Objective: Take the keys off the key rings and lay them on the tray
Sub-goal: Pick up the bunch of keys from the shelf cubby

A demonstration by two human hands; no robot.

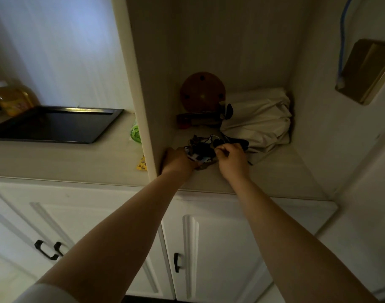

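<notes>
A dark bunch of keys [201, 148] with charms and tags lies on the counter [274, 169] inside an open cupboard niche, near the niche's left wall [143, 106]. Individual keys and rings cannot be told apart in the dim light. A small white charm [209, 139] stands out at the top of the bunch.

The left hand [178, 161] rests on the counter at the left edge of the bunch, fingers curled around that side of it; how firmly they grip cannot be told. The right hand [232, 157] is at the right edge of the bunch, thumb and forefinger pinched narrow on a small part of it, the other fingers folded in. Both forearms are bare and reach in from below.

Just beside the right hand, to the right and behind, lies a crumpled cream cloth bag [261, 119] with dark straps [237, 142] running out toward the bunch. Behind the bunch, against the back of the niche, a round brown wooden disc [202, 91] stands on edge, with a low dark object [197, 120] in front of it, too dim to identify.

The black tray [56, 124] sits on the counter left of the niche wall, well apart from the bunch; no keys show on it. A yellow bottle [14, 98] stands behind its far left corner. A green item [135, 133] and a yellow tag [142, 164] lie close against the wall's left side.

Below the counter are white cabinet doors [209, 248] with black handles [176, 262]
</notes>
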